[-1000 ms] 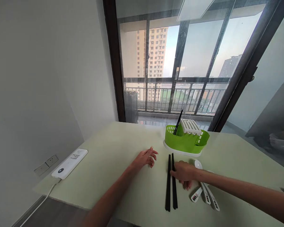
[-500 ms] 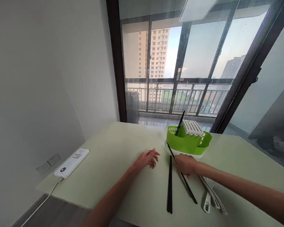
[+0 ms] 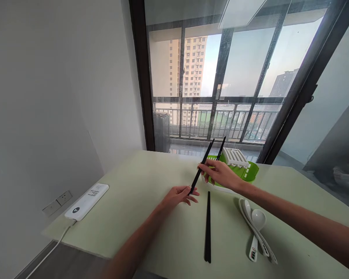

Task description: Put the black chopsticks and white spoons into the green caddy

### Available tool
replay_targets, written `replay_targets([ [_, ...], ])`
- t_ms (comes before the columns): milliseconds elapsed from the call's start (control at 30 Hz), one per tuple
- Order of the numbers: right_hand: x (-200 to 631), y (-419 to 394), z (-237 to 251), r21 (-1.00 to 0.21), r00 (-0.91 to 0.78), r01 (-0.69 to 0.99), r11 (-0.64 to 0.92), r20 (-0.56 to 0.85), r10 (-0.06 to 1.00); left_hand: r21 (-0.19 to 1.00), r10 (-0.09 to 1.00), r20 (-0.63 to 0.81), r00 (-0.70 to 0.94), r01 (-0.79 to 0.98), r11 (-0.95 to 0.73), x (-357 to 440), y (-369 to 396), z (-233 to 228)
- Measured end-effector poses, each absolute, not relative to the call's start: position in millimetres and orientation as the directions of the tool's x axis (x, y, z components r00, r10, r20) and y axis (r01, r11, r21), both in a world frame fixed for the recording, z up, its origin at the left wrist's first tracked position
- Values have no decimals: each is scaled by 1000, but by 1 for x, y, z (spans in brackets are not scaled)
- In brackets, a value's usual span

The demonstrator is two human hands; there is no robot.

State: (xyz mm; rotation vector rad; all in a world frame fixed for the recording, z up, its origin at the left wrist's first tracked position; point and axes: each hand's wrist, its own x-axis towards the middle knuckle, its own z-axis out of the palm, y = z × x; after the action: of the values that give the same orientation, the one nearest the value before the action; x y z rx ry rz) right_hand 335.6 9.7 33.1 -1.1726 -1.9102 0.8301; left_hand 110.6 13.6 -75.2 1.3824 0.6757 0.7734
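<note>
A pair of black chopsticks [image 3: 198,174] slants upward between my two hands. My right hand [image 3: 216,172] pinches it around the middle, in front of the green cutlery holder [image 3: 251,173]. At the lower end, my left hand [image 3: 180,195] closes thumb and fingers on the same chopsticks. Another black pair [image 3: 208,228] lies on the table below my hands. More black chopsticks [image 3: 221,148] stand in the holder, which has a white slotted rack [image 3: 235,157] on it and a white base. Several white spoons [image 3: 258,221] lie in a bunch under my right forearm.
The pale green table [image 3: 128,201] reaches to a glass door with a dark frame [image 3: 142,77]. On the left stands a white power strip [image 3: 87,202] with a cord over the table edge, near a wall socket [image 3: 64,197].
My right hand has raised the chopsticks off the table and swung them to the left. My left hand now grips their lower end. The spoons have come into fuller view.
</note>
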Motion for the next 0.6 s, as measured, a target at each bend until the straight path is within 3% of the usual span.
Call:
replay_targets([
  [233,339,12,23,-898,-220,332,288,223,950,985,823,-12,568,-133,106,108,14,-75],
  [600,334,14,9,-911,-253,313,268,192,948,985,812,-10,584,-136,110,108,13,-76],
])
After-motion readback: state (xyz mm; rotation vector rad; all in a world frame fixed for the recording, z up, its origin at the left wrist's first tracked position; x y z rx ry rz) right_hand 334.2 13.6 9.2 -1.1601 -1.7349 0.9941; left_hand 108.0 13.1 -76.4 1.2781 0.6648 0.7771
